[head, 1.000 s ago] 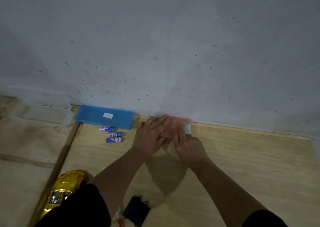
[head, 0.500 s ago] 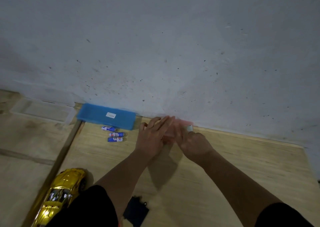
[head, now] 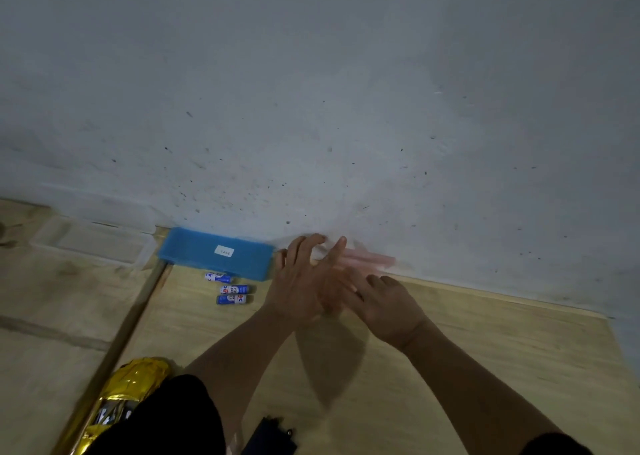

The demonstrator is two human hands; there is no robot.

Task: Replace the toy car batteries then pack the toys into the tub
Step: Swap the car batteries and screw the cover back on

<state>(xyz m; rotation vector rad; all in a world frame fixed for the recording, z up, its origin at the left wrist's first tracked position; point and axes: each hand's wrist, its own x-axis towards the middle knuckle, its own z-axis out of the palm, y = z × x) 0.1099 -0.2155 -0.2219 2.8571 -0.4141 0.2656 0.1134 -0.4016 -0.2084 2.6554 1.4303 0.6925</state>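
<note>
A gold toy car (head: 117, 406) lies at the lower left on the wooden floor (head: 485, 357). Against the wall sits a blue case (head: 214, 252), three batteries (head: 232, 290) just before it. The left hand (head: 304, 281), fingers spread and loose, overlaps the right hand (head: 388, 305) beside a blurred pink case (head: 370, 257); whether either grips it cannot be told. A dark part (head: 273, 437) lies nearest the person.

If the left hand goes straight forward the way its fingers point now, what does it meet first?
Probably the wall: the left hand points its spread fingers up and away, past the blurred pink object that lies at its right. Depth is unclear, so the fingertips may already be close.
</note>
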